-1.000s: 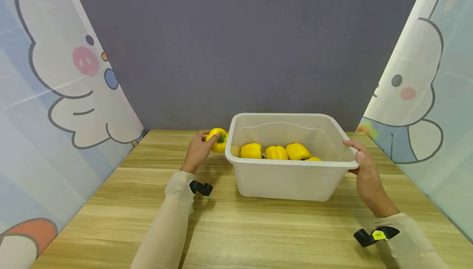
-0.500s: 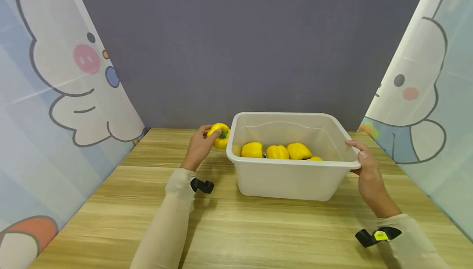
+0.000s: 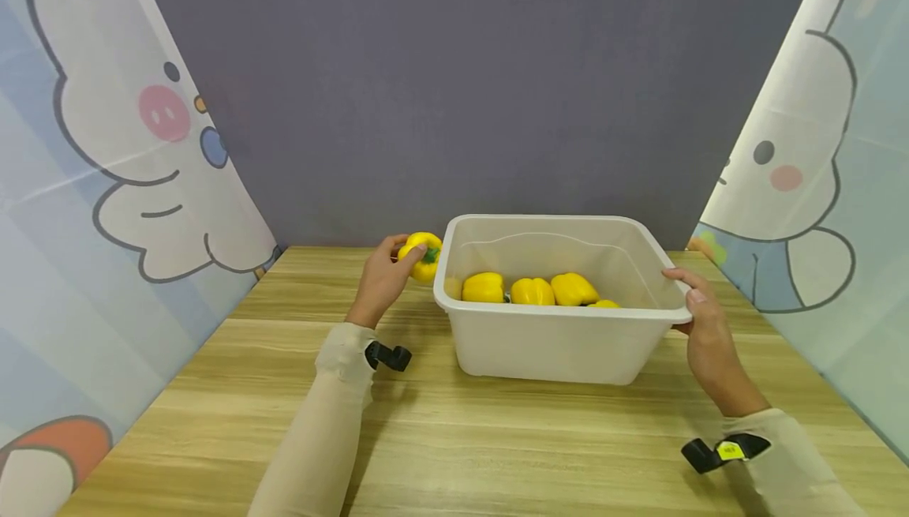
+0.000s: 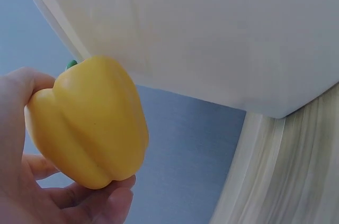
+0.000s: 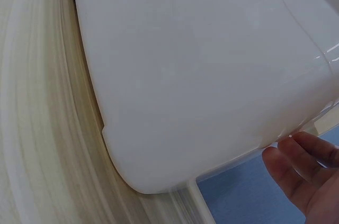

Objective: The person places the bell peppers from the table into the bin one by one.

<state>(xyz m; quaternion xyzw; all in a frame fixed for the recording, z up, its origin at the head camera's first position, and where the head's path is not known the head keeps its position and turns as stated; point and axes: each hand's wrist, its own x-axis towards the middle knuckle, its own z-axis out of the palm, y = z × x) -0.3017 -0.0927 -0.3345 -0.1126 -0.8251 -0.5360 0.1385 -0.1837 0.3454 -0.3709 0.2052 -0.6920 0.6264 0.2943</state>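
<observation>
My left hand (image 3: 383,279) grips a yellow bell pepper (image 3: 424,257) with a green stem, just outside the left rim of a white plastic bin (image 3: 547,343). The left wrist view shows the thumb and curled fingers around that pepper (image 4: 92,123), with the bin wall (image 4: 190,33) beside it. Inside the bin lie several yellow bell peppers (image 3: 533,292), partly hidden by the front wall. At the bin's right end, my right hand (image 3: 706,339) holds the rim, thumb on top; its fingertips (image 5: 288,155) show under the rim in the right wrist view.
The bin stands on a wood-grain table (image 3: 497,454). A dark grey panel (image 3: 461,91) rises behind it. Cartoon-printed sheets line the left side (image 3: 128,233) and the right side (image 3: 817,185).
The left hand has raised the bell pepper slightly beside the bin's left rim. The right hand keeps its hold on the bin, which stays in place.
</observation>
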